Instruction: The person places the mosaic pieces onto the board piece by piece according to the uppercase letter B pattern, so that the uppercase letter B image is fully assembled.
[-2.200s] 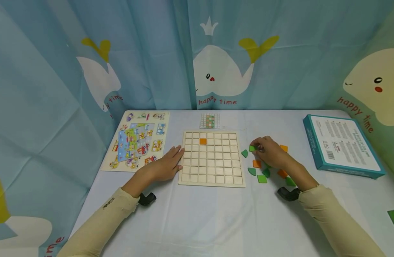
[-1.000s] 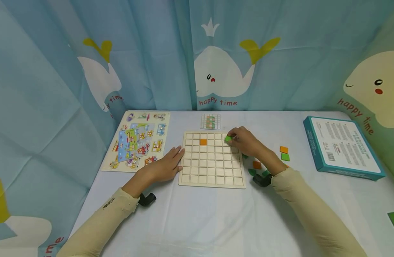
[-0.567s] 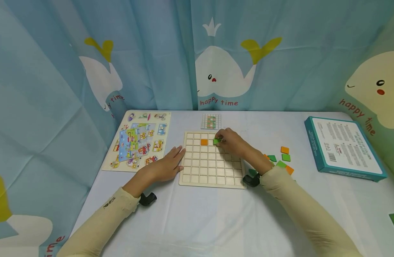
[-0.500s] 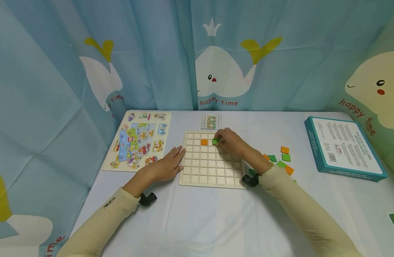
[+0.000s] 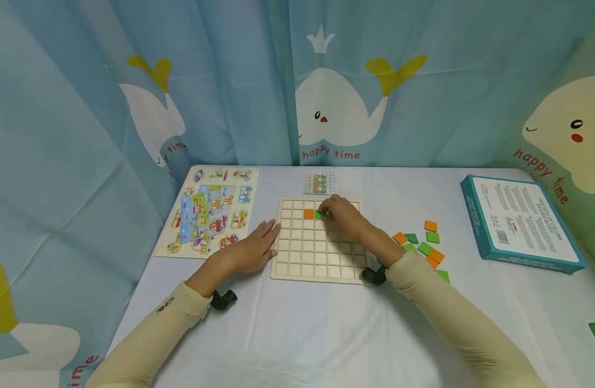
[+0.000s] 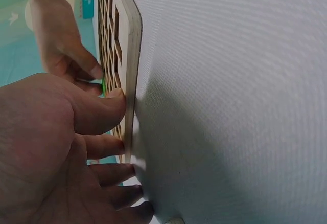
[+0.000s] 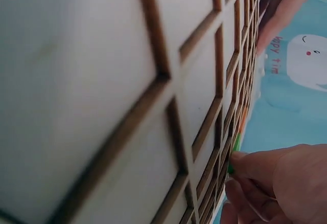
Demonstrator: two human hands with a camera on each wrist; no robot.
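A pale wooden grid board [image 5: 313, 257] lies flat on the white table. An orange square tile [image 5: 309, 214] sits in one of its upper cells. Directly right of that tile, my right hand [image 5: 344, 220] pinches a green tile [image 5: 319, 214] between thumb and fingertips, low against the grid. The right wrist view shows the green tile [image 7: 236, 142] in line with the orange one [image 7: 243, 116], partly hidden by my fingers. My left hand [image 5: 251, 250] touches the board's left edge with extended fingers. In the left wrist view, its thumb [image 6: 99, 106] lies on the rim.
Loose green and orange tiles [image 5: 425, 248] lie right of the board, beside a teal box [image 5: 522, 215]. Behind the board is a small pattern card [image 5: 319, 183]. A wooden picture puzzle [image 5: 244, 178] bearing picture cards [image 5: 200, 215] occupies the back left. A blue curtain [image 5: 258, 81] hangs behind.
My right hand has picked a green tile from the loose ones, carried it left over the board, and brought it beside the orange tile. My left hand has stayed at the board's edge.
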